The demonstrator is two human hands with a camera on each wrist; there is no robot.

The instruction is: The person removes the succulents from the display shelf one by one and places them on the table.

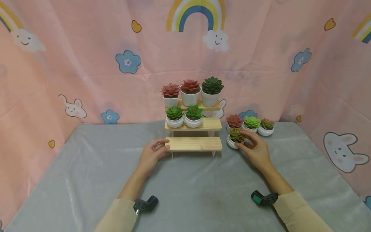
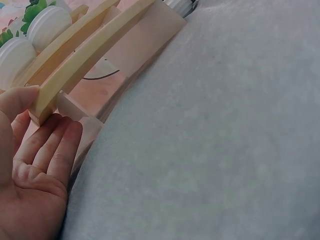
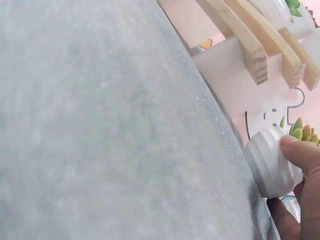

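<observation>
Where the entry begins at far left, a beige left sleeve (image 1: 118,216) with a black wrist device (image 1: 146,204) leads to the left hand (image 1: 155,154), which pinches the left end of the lowest tier, thumb above and fingers beneath. Next, one three-tier wooden stand (image 1: 193,144) on pale supports, standing on a grey cloth (image 1: 197,187) before a pink printed backdrop (image 1: 87,58). Top tier, in order: a red succulent (image 1: 170,91), a darker red succulent (image 1: 190,87) and a dark green succulent (image 1: 212,86), each in a white pot. Middle tier, toward its left: two green succulents (image 1: 174,113) in rounded white pots, side by side. Right of the stand, on the cloth: a pinkish-red succulent (image 1: 234,121); in front of it, a yellow-green succulent (image 1: 236,136) in a ribbed white pot, grasped between thumb and fingers of the right hand (image 1: 256,153), tilted, just beside the stand; whether its base meets the cloth cannot be told. Behind that hand, a bright green succulent (image 1: 252,122), then a green-and-red succulent (image 1: 267,124), both in white pots. Last, a second wrist device (image 1: 264,198) and the right sleeve (image 1: 299,211).
</observation>
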